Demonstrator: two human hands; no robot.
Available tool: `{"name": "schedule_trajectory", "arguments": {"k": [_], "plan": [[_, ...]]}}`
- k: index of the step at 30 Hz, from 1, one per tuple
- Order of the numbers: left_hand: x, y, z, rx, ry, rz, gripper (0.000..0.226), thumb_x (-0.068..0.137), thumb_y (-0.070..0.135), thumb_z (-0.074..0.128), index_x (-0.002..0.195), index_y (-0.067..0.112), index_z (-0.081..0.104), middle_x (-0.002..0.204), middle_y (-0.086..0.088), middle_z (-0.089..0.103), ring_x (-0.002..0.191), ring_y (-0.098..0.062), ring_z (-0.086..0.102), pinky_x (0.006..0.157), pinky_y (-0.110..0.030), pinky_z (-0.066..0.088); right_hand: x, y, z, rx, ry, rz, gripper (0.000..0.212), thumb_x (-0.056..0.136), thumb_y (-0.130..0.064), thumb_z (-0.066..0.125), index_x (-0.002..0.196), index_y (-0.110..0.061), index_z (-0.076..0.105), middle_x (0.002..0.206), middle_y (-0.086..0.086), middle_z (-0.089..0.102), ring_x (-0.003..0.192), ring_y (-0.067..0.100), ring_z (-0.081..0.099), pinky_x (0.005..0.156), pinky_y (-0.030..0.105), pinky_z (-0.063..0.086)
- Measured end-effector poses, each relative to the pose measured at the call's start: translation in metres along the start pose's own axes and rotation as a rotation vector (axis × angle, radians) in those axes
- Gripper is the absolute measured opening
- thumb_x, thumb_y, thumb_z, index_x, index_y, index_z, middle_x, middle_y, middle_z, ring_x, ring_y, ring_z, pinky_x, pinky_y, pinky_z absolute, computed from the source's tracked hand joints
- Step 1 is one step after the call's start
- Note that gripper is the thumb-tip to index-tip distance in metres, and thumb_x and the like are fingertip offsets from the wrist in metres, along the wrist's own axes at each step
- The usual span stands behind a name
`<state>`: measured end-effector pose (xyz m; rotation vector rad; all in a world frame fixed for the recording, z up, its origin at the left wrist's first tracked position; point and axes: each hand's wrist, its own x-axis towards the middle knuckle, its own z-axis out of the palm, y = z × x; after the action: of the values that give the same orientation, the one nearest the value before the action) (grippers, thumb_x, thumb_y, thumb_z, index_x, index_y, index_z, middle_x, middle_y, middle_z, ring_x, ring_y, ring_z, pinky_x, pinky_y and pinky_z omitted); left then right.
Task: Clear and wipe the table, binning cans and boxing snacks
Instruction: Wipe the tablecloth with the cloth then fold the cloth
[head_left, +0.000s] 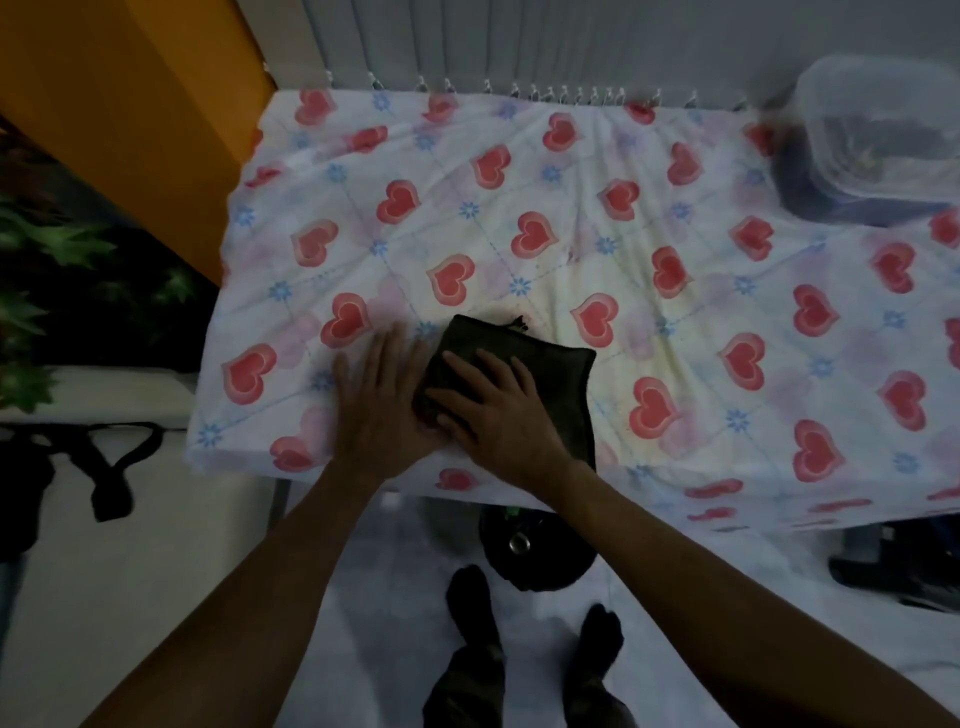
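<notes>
Right hand (491, 410) flat, open-palmed, pressing folded dark cloth (524, 364) near worktop's (675, 322) front edge for wiping; left hand (376, 400) open, bracing heart-print tablecloth (467, 218).

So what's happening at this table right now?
A person is wiping the table with a dark folded cloth. The right hand lies flat on the cloth, pressing it onto the heart-print tablecloth near the front edge. The left hand rests flat on the tablecloth just beside the cloth. No cans or snacks show loose on the table; a clear plastic box sits at the far right corner, its contents too blurred to tell. A dark bin stands on the floor under the front edge.
</notes>
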<state>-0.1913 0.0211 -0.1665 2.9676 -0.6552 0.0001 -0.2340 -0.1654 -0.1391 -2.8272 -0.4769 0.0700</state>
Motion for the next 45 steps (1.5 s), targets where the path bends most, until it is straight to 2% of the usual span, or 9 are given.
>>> {"name": "schedule_trajectory", "arguments": {"k": [6,11,16,23,32,38,41,43,45], "plan": [[-0.001,0.001,-0.005,-0.006,-0.017,-0.033,0.105,0.08,0.087,0.018,0.157,0.017,0.034,0.166,-0.013,0.024,0.153,-0.033,0.023,0.117,-0.068,0.012,0.007,0.009,0.012,-0.034,0.029,-0.029,0.043,0.105,-0.053,0.037,0.146,-0.045,0.047,0.163,-0.008,0.032,0.151,0.031,0.028,0.116,0.061,0.022],[-0.001,0.002,-0.004,-0.004,0.022,-0.056,0.106,0.078,0.089,0.034,0.157,0.018,0.034,0.165,-0.01,0.026,0.151,-0.031,0.029,0.115,-0.068,0.016,0.021,0.018,0.011,-0.057,0.013,-0.002,0.048,0.104,-0.054,0.035,0.151,-0.044,0.039,0.165,-0.008,0.026,0.153,0.029,0.022,0.116,0.063,0.018],[-0.001,0.006,-0.006,-0.001,0.06,-0.065,0.117,0.07,0.099,0.035,0.154,0.018,0.042,0.165,-0.01,0.029,0.151,-0.029,0.03,0.115,-0.067,0.016,0.053,0.042,0.007,-0.079,0.028,0.067,0.049,0.104,-0.055,0.034,0.151,-0.042,0.04,0.166,-0.006,0.025,0.154,0.024,0.019,0.119,0.061,0.015],[0.0,0.007,-0.009,0.013,-0.002,-0.08,0.121,0.066,0.102,0.033,0.155,0.02,0.039,0.167,-0.009,0.024,0.152,-0.03,0.026,0.116,-0.066,0.012,0.05,0.097,-0.002,-0.04,0.163,0.411,0.05,0.102,-0.043,0.038,0.151,-0.033,0.041,0.164,0.001,0.031,0.152,0.025,0.024,0.121,0.055,0.02],[0.002,0.008,-0.011,-0.002,-0.036,-0.08,0.121,0.066,0.101,0.035,0.154,0.019,0.04,0.166,-0.012,0.025,0.152,-0.032,0.025,0.117,-0.066,0.012,-0.058,0.17,-0.025,-0.064,0.309,0.864,0.049,0.101,-0.034,0.037,0.149,-0.028,0.043,0.161,0.003,0.036,0.151,0.024,0.028,0.12,0.052,0.024],[0.003,0.008,-0.014,0.021,-0.115,-0.082,0.121,0.067,0.101,0.033,0.155,0.018,0.039,0.166,-0.013,0.024,0.152,-0.034,0.025,0.115,-0.067,0.013,-0.115,0.198,-0.036,0.018,0.4,1.05,0.047,0.102,-0.022,0.043,0.149,-0.019,0.044,0.161,0.01,0.034,0.15,0.032,0.027,0.121,0.055,0.022],[0.005,0.008,-0.016,0.02,-0.147,-0.075,0.122,0.066,0.101,0.031,0.155,0.018,0.038,0.166,-0.013,0.023,0.152,-0.034,0.025,0.116,-0.068,0.014,-0.121,0.187,-0.05,0.13,0.562,1.053,0.037,0.103,-0.02,0.039,0.138,-0.02,0.052,0.147,0.01,0.052,0.139,0.031,0.044,0.117,0.051,0.033],[0.006,0.009,-0.016,0.02,-0.158,-0.065,0.124,0.065,0.101,0.033,0.155,0.017,0.038,0.166,-0.013,0.024,0.152,-0.034,0.025,0.115,-0.068,0.016,-0.107,0.152,-0.068,0.305,0.717,0.984,0.033,0.105,-0.019,0.034,0.115,-0.044,0.054,0.121,-0.007,0.064,0.114,0.016,0.06,0.106,0.036,0.043],[0.006,0.008,-0.019,0.002,-0.132,-0.049,0.124,0.064,0.101,0.037,0.155,0.016,0.039,0.166,-0.014,0.025,0.152,-0.034,0.025,0.114,-0.069,0.017,-0.083,0.108,-0.083,0.438,0.724,0.874,0.038,0.108,-0.022,0.032,0.113,-0.054,0.051,0.111,-0.016,0.063,0.097,0.008,0.062,0.092,0.033,0.049]]}}
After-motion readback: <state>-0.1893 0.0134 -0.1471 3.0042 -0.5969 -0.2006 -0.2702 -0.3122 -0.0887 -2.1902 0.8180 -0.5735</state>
